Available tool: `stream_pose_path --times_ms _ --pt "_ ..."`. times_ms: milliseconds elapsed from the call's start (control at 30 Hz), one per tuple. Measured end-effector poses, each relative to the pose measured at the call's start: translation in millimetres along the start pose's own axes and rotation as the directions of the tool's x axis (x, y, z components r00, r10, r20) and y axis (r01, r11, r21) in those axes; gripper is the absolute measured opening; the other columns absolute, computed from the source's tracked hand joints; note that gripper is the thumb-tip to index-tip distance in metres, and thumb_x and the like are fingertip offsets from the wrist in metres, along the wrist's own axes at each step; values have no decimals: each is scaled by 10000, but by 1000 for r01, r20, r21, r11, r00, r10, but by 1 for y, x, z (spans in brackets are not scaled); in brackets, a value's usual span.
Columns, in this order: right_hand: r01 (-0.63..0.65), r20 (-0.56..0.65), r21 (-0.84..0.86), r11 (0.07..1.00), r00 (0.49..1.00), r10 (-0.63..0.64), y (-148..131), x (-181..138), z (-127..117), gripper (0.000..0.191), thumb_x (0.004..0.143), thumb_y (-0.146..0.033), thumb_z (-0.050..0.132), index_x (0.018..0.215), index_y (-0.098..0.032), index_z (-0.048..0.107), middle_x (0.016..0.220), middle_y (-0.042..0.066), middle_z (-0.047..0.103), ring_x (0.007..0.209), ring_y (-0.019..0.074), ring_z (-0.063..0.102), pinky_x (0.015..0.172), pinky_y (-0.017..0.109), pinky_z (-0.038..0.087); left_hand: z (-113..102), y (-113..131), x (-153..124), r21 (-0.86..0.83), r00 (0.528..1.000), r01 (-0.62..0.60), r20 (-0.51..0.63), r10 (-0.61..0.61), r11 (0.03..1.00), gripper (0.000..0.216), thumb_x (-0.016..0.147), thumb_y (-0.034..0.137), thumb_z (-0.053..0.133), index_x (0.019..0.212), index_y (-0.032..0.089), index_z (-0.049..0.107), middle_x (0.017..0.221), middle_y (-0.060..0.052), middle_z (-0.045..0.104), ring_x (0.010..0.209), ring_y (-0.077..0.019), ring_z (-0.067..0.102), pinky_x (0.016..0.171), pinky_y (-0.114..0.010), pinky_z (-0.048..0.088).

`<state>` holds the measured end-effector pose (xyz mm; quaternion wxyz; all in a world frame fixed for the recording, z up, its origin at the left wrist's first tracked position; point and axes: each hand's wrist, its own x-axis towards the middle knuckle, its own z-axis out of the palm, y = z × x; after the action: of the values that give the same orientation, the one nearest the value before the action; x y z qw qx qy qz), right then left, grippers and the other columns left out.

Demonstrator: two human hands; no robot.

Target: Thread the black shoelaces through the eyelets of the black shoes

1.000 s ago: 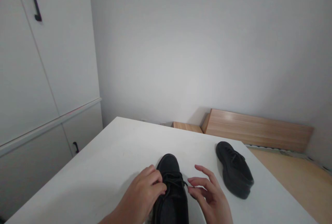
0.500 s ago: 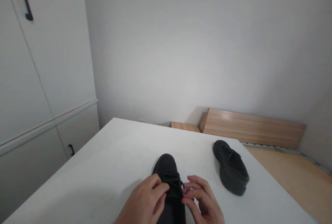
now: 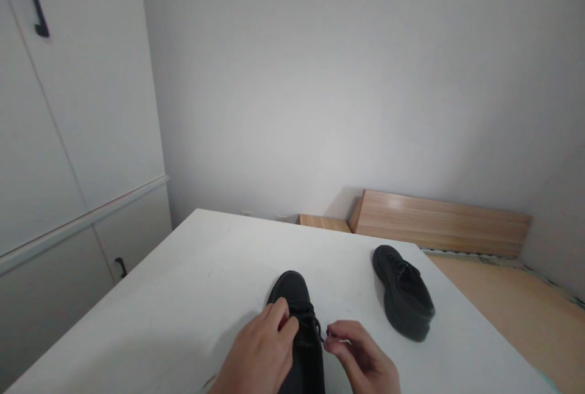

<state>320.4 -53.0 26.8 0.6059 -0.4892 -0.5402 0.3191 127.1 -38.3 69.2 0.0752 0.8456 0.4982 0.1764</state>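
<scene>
A black lace-up shoe (image 3: 292, 287) lies on the white table in front of me, toe pointing away. My left hand (image 3: 262, 348) rests on its left side with fingers curled over the laces; whatever they grip there is hidden. To the right of the shoe, my right hand (image 3: 361, 354) pinches a black shoelace (image 3: 319, 328) between thumb and fingertips, with the lace running back to the shoe's eyelets. A second black shoe (image 3: 404, 293) with its laces on sits farther right, apart from both hands.
The white table (image 3: 183, 296) reaches toward a grey wall. Behind its far right edge are a wooden headboard (image 3: 439, 220) and a tan bed base (image 3: 493, 290). A white cabinet (image 3: 82, 108) with dark handles stands at the left.
The right hand's fingers have closed from a looser spread into a pinch on the lace, slightly right of the shoe. The left hand stays on the shoe. The view has shifted slightly.
</scene>
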Motion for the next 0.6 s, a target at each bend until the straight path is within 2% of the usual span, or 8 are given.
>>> stream_pose_path --times_ms 67,167,267,333,400,467,533,600 --pt "-24 6 -2 1000 1000 24 -1 3 -3 299 758 -489 772 866 -211 768 874 71 736 802 199 709 727 253 598 0 -1 -3 -74 993 -59 -111 50 996 306 813 -23 415 909 203 597 1002 -45 612 890 -187 613 759 -263 509" --pt "-22 48 -50 999 999 25 -5 9 -10 278 774 -472 762 849 -205 765 884 88 755 844 220 721 774 284 611 -10 0 -6 -325 972 -157 -217 88 933 222 892 53 383 916 212 536 969 -33 580 873 -162 591 770 -238 481" --pt "-2 49 -68 998 999 5 -8 13 -14 284 793 -476 743 869 -203 756 877 98 764 878 237 730 814 316 610 -23 2 -6 -603 969 -171 -247 22 779 175 992 182 331 959 221 498 940 -18 576 863 -134 587 792 -210 462" --pt "-21 30 -53 998 999 23 -9 14 -14 323 813 -490 720 950 -198 742 878 97 763 852 232 738 787 312 613 -25 0 -6 -713 978 -125 -206 -36 690 206 1036 272 304 969 227 493 894 0 600 834 -119 595 784 -195 445" --pt "-32 41 -88 996 999 36 -8 14 -13 345 813 -500 718 972 -194 732 849 89 760 796 219 735 731 288 611 -21 -3 -5 -751 985 -80 -162 -65 655 241 1047 332 309 941 228 499 833 15 609 782 -111 596 748 -188 429" --pt "0 103 -178 984 995 18 -6 15 -12 312 812 -496 721 919 -203 741 815 72 756 761 203 721 706 261 596 -14 -8 -4 -745 985 -76 -161 -68 663 248 1040 352 336 934 227 521 786 20 603 740 -111 591 717 -188 424" --pt "76 189 -258 963 982 -26 -4 17 -12 248 853 -460 685 890 -224 748 824 53 759 778 186 713 729 238 578 -7 -12 -4 -732 981 -85 -181 -73 676 229 1025 341 380 949 227 563 781 17 609 741 -114 603 716 -185 433" --pt "177 280 -307 935 956 -89 -1 20 -14 191 919 -383 613 950 -245 742 875 38 762 819 168 714 761 217 564 -2 -15 -4 -737 978 -86 -191 -84 670 203 1008 319 421 986 230 602 810 10 640 764 -114 628 733 -176 453"
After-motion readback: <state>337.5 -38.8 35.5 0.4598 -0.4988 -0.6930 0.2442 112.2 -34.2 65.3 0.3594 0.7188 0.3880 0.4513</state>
